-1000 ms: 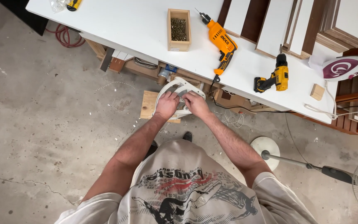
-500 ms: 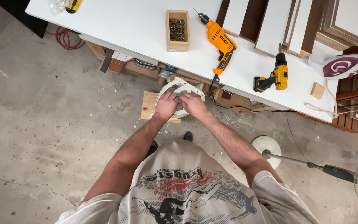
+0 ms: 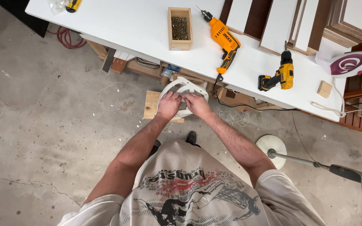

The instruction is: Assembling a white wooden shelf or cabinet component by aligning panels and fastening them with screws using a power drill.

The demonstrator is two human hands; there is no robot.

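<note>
Both my hands hold a white round plastic frame (image 3: 187, 84) with spokes, in front of my chest and just below the edge of the white workbench (image 3: 139, 33). My left hand (image 3: 169, 105) grips its left side and my right hand (image 3: 197, 104) grips its lower right part. The fingers of both hands are closed on the frame. Below the frame, on the floor, lies a light wooden block (image 3: 152, 104).
On the workbench stand a wooden box of screws (image 3: 179, 28), an orange corded drill (image 3: 224, 38), a yellow cordless drill (image 3: 280, 76), a small wood cube (image 3: 324, 88) and an iron (image 3: 352, 63). White and brown panels (image 3: 280, 25) lean behind. A fan stand base (image 3: 271, 146) sits at right.
My hands have shifted slightly on the white frame, which stays in about the same place. Nothing else has moved.
</note>
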